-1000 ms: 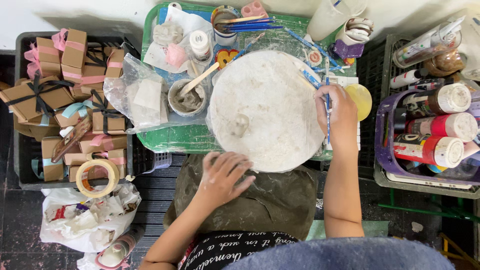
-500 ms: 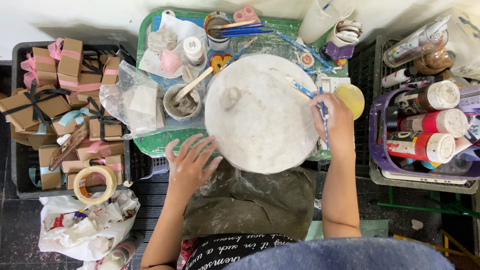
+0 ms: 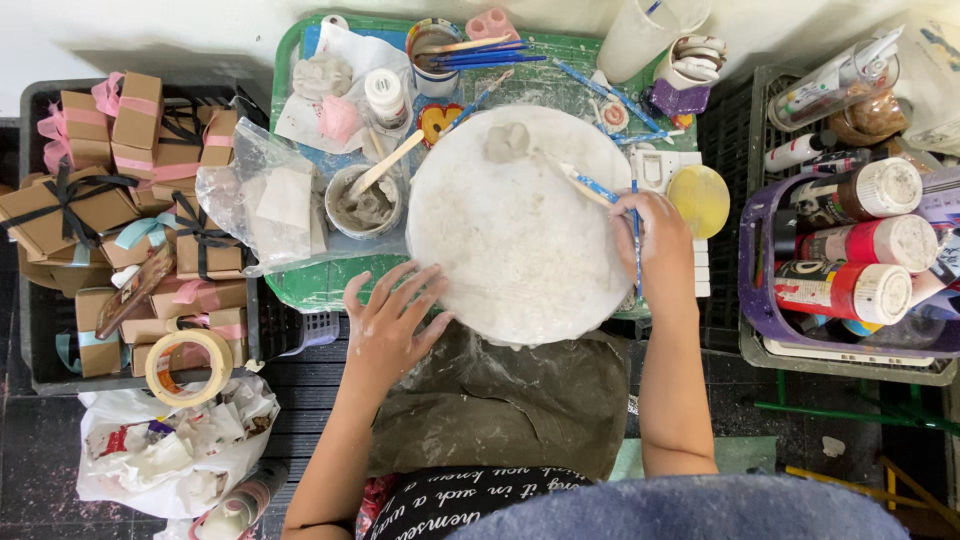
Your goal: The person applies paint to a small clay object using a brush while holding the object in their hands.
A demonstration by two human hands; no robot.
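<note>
Disc [image 3: 520, 225] has turned – the clay lump [image 3: 507, 141] that sat low on it a second ago is now at the far rim, so the work face is rotating under the tool. Left hand [image 3: 392, 322] moved up to the near-left rim, fingers spread wide, flat on the edge. Right hand [image 3: 655, 245] pinches a blue brush [image 3: 583, 184] – long axis runs diagonal, tip pointing up-left toward the lump, just short of it. Disc sits on the green tray [image 3: 300, 285], grey bowl [image 3: 366, 203] beside it.
</note>
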